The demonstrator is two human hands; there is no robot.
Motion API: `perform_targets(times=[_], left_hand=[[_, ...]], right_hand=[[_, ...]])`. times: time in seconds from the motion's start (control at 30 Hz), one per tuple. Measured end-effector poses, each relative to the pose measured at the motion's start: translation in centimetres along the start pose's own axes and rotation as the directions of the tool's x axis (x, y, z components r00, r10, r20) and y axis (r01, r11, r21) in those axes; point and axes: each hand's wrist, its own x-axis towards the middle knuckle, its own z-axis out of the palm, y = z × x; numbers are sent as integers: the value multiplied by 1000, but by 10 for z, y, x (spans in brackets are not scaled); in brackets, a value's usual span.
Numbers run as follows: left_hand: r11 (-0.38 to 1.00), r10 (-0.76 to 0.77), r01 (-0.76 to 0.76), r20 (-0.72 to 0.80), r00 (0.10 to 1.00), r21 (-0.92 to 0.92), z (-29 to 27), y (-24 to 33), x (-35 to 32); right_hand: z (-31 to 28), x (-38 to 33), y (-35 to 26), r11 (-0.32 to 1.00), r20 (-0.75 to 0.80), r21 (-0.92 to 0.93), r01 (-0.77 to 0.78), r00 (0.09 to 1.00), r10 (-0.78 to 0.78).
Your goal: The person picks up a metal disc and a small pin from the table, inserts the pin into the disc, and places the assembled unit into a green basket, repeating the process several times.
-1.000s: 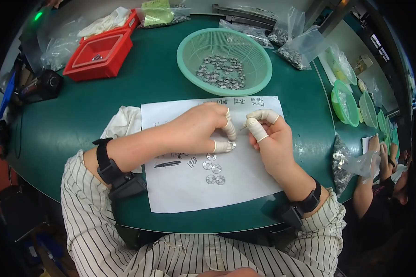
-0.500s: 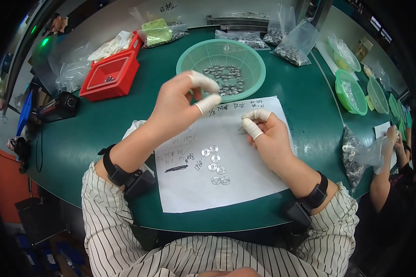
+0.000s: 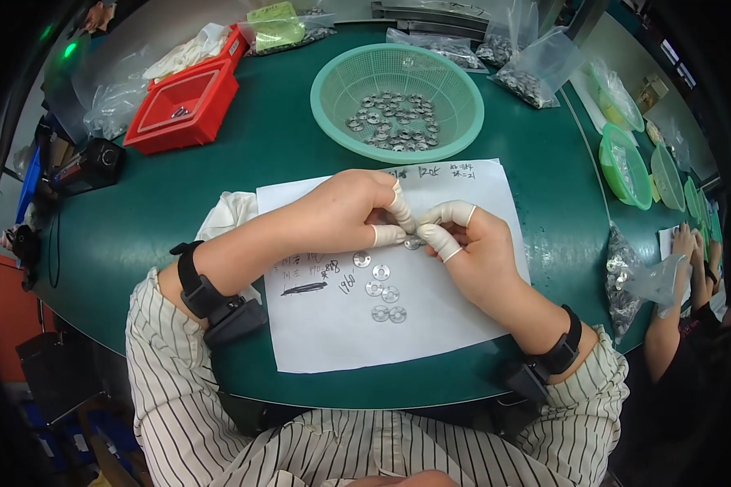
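Observation:
My left hand (image 3: 353,209) and my right hand (image 3: 481,245), white finger cots on thumbs and fingertips, meet over the upper half of a white paper sheet (image 3: 325,345). Between their pinched fingertips is a small round metal piece (image 3: 413,243), mostly covered by the fingers. Whether the right fingers also hold something thin is hidden. Several flat metal discs with a centre hole (image 3: 381,273) lie on the sheet just below my left hand, some touching or overlapping. The sheet bears handwriting, part of it covered by my left forearm.
Beyond the paper stands a green mesh basket (image 3: 325,105) with many metal discs. A red tray (image 3: 142,140) is at the far left, with a black device (image 3: 97,166) nearby. Bags of parts (image 3: 536,77), green baskets (image 3: 625,191) and another person's arm (image 3: 666,333) are at the right.
My left hand has come from the basket's near edge down to my right hand, and its fingers have closed. One disc that lay uppermost on the paper no longer shows. The view has shifted slightly.

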Motion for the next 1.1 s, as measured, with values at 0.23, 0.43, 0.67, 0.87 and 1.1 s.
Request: perform_targets(times=[0.23,0.43,0.67,0.87,1.1], left_hand=[[1000,0,-1,-25,1000,-17,3,-1,-1],[1000,23,-24,-46,999,0,3,-2,-5],[999,-48,48,7,999,-14,-2,4,-2],[1000,2,-2,-41,999,15,4,0,-3],[999,40,-41,-42,998,-15,8,-2,-4]], right_hand=[[0,1,-2,999,29,-29,-45,999,45],[3,2,-7,997,35,-12,-73,997,74],[4,0,-8,831,96,-429,353,933,-347],[4,-1,-9,798,103,-461,388,917,-386],[-4,1,-10,997,-80,77,24,997,-18]])
